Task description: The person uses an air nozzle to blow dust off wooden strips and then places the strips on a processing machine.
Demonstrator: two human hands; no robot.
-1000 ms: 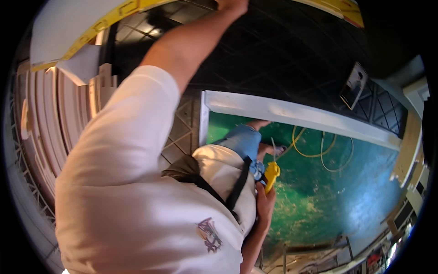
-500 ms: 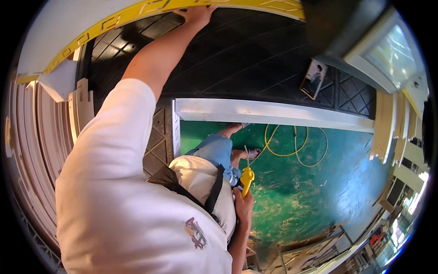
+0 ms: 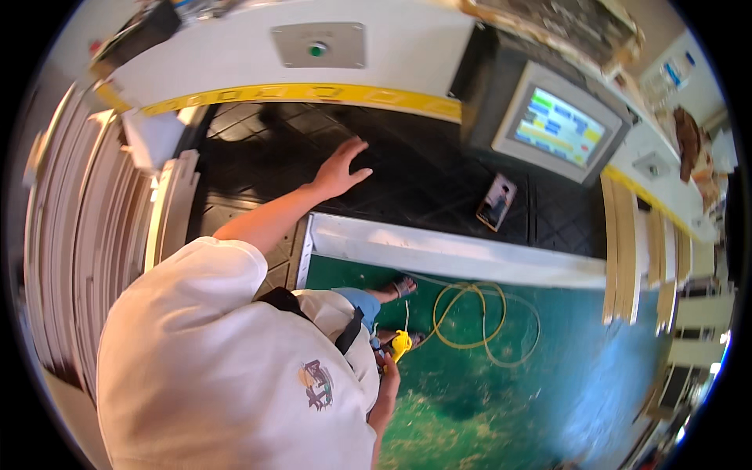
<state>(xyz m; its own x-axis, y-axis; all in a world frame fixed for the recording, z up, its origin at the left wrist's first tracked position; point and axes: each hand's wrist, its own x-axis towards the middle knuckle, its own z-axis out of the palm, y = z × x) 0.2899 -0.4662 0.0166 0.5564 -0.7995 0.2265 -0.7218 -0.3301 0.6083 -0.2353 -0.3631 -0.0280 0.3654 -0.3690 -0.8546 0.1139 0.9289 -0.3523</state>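
Note:
My left hand [image 3: 341, 171] reaches out over the dark ribbed work surface [image 3: 407, 176], holding nothing, with its thumb and fingers apart. I cannot tell whether it touches the surface. Low by my waist, my right hand [image 3: 388, 376] is wrapped around a yellow air blow gun [image 3: 401, 345], whose thin nozzle points away from me. To the right of my left hand lies a phone [image 3: 497, 202] with a picture of a person on it.
A white panel with a green button [image 3: 317, 50] and a yellow strip [image 3: 305, 92] bounds the far side. At right stands a lit control screen [image 3: 560, 125]. A white rail [image 3: 454, 249] edges the surface. A coiled yellow hose [image 3: 470, 345] lies on the green floor; long boards [image 3: 74, 235] stack left.
My left hand has come away from beneath the yellow strip and back toward me. The view has shifted, bringing the green button and control screen into sight. My right hand still holds the blow gun.

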